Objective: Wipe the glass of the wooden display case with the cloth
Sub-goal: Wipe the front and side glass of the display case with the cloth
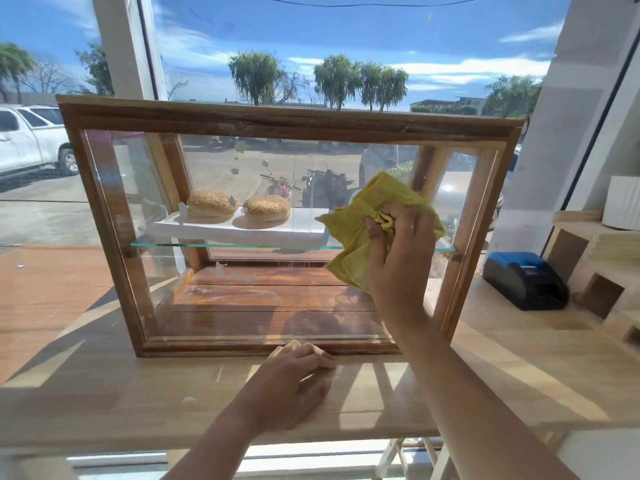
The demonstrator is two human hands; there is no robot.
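Cloth point(367, 230) gripped by right hand point(398, 258) against glass point(242, 188); left hand point(294, 379) flat on counter point(104, 393).

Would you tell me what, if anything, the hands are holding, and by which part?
The right hand grips the crumpled yellow cloth by its bunched middle. The left hand holds nothing, resting on the wooden counter.

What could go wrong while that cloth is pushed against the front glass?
1. The right hand presses the cloth on the right of the glass; the left hand only rests on the counter by the case, so the case may slide back.
2. Jolts could shake the shelf holding the tray with two buns.
3. Smears low on the left could be missed.
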